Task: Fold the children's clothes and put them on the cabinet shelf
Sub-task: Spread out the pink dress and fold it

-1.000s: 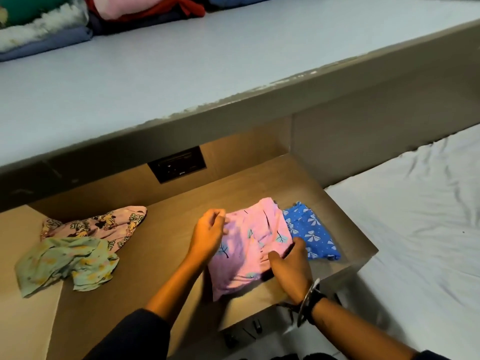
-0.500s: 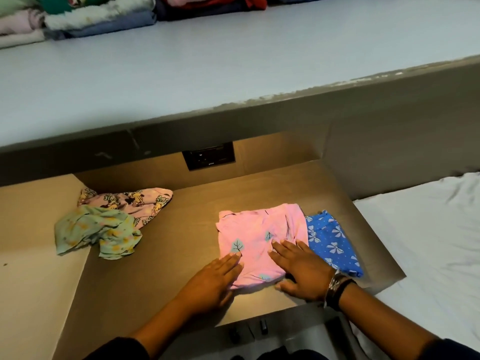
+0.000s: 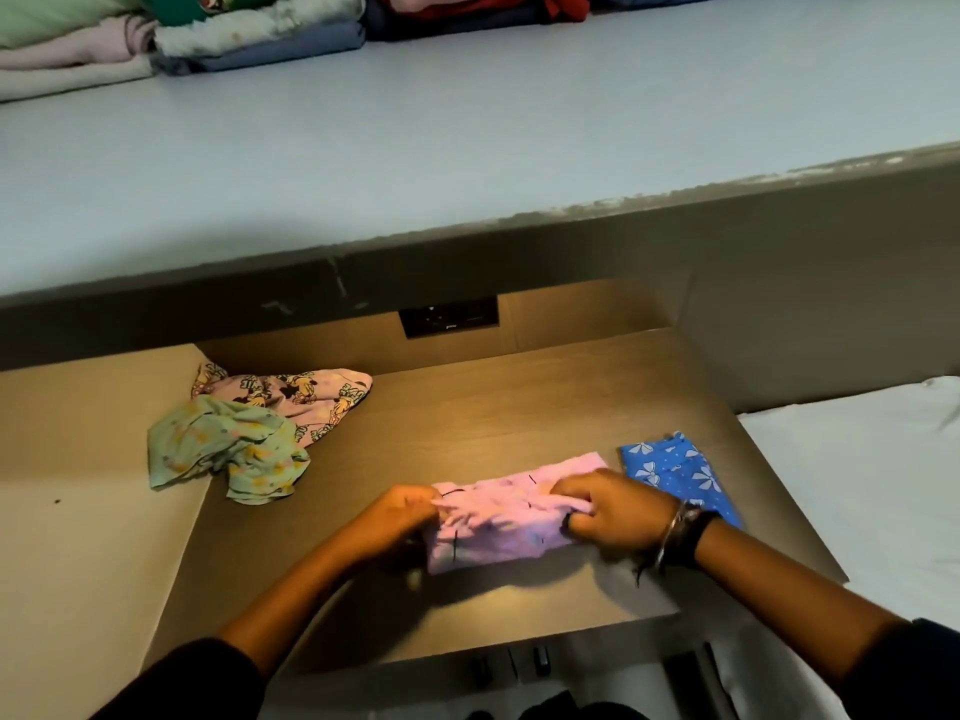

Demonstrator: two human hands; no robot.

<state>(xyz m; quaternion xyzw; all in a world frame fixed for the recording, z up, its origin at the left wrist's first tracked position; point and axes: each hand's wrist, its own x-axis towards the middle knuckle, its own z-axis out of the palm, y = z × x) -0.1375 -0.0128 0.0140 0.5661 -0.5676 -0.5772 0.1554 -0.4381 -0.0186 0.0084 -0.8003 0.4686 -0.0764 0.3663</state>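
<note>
1. Pink garment [image 3: 498,522], lower centre, on the wooden surface [image 3: 493,407]. The left hand [image 3: 397,517] and right hand [image 3: 615,511] each pinch one end, fingers curled.
2. Advised: keep the edges level and press the crease flat.
3. Blue bow-print garment [image 3: 680,475], just right; the right wrist may drag it.
4. Green garment [image 3: 223,449] and cartoon-print garment [image 3: 306,397], centre left, unfolded.
5. Folded stack [image 3: 234,39], upper left.

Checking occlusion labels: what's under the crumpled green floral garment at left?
The crumpled green floral garment overlaps a pink cartoon-print garment, which sticks out behind it; both lie on the brown wooden surface. How far the pink one runs underneath is covered.
</note>
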